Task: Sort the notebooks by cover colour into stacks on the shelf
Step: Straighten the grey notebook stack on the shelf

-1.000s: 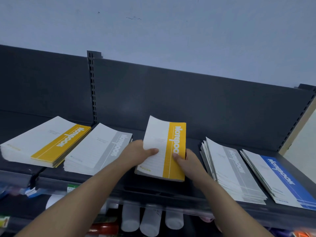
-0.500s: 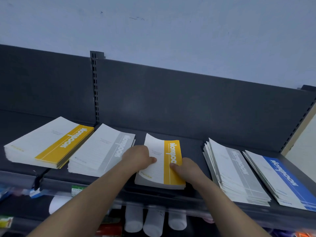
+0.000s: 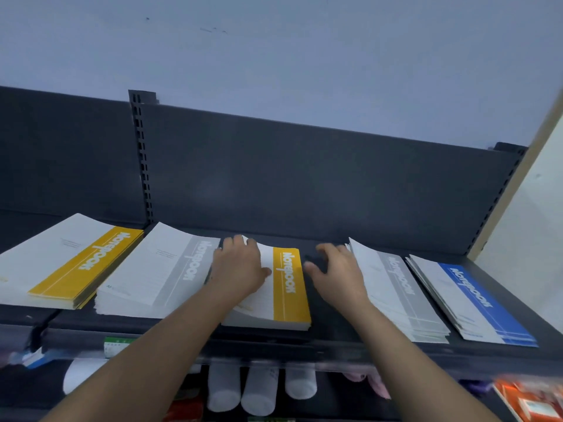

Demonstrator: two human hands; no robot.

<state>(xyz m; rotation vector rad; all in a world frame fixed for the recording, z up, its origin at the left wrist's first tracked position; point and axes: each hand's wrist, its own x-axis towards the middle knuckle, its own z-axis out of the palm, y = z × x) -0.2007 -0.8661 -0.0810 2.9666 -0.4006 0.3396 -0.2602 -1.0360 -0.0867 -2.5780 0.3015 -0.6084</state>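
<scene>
Five stacks on shelf (image 3: 335,339) – middle yellow notebook (image 3: 286,287) under flat left hand (image 3: 239,269); right hand (image 3: 338,272) spread, empty, beside it. Yellow and grey stacks split – unmerged.

Left part of the middle yellow notebook stack (image 3: 286,287) hidden under the left hand (image 3: 239,268). Far-left yellow stack (image 3: 70,263) cut by the frame edge. Lower-shelf white bottles (image 3: 243,388) and orange packs (image 3: 530,400) blurred, labels unreadable.
</scene>
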